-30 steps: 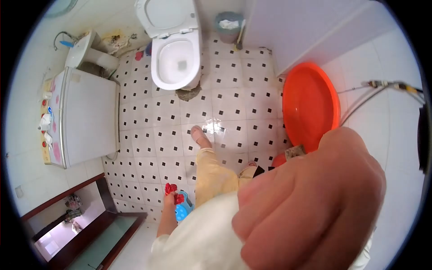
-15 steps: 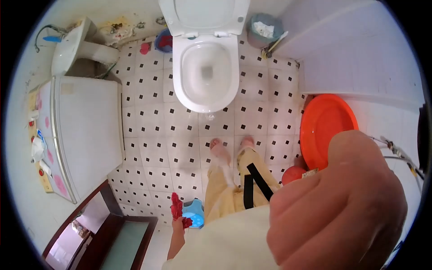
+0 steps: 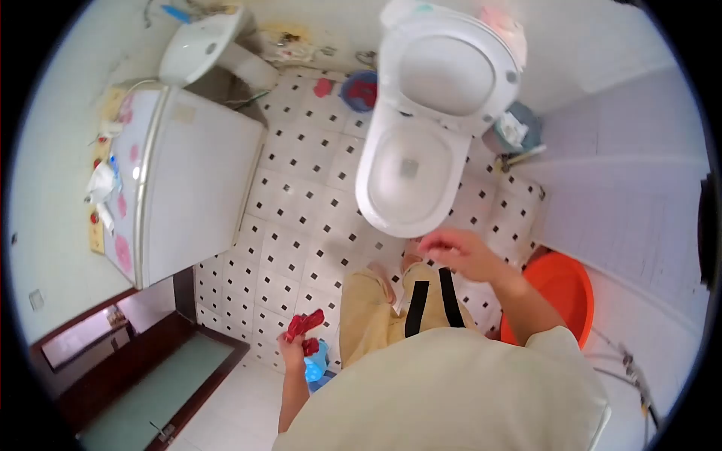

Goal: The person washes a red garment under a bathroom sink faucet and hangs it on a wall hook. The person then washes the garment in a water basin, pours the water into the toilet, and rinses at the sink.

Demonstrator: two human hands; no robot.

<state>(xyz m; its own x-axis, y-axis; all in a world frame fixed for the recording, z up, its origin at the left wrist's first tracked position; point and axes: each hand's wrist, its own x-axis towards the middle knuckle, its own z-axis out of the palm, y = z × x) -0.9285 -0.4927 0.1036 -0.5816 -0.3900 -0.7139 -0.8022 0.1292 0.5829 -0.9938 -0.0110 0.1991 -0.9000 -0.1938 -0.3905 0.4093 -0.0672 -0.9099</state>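
My left hand (image 3: 292, 347) is closed around a crumpled red cloth (image 3: 304, 324), whose ends stick out above and below the fingers. Just beyond that hand stands a light-blue plastic stool (image 3: 317, 362), partly covered. In front of my legs, my right hand (image 3: 460, 254) hangs with loosely bent fingers and nothing visible in it. Closest to it is the front rim of the white toilet (image 3: 407, 225), though I cannot tell whether they touch. The toilet lid (image 3: 445, 75) and seat are raised, showing the bowl.
An orange basin (image 3: 568, 293) leans at my right behind the forearm. A waste bin (image 3: 514, 129) stands beside the toilet, a blue bucket (image 3: 359, 92) on its other side. To the left are a white fridge (image 3: 199, 180), a sink (image 3: 201, 49) and a door (image 3: 162, 398).
My right hand has dropped from close before the camera to near the toilet's front. The view has turned, so the toilet appears tilted. The red cloth stays in my left hand.
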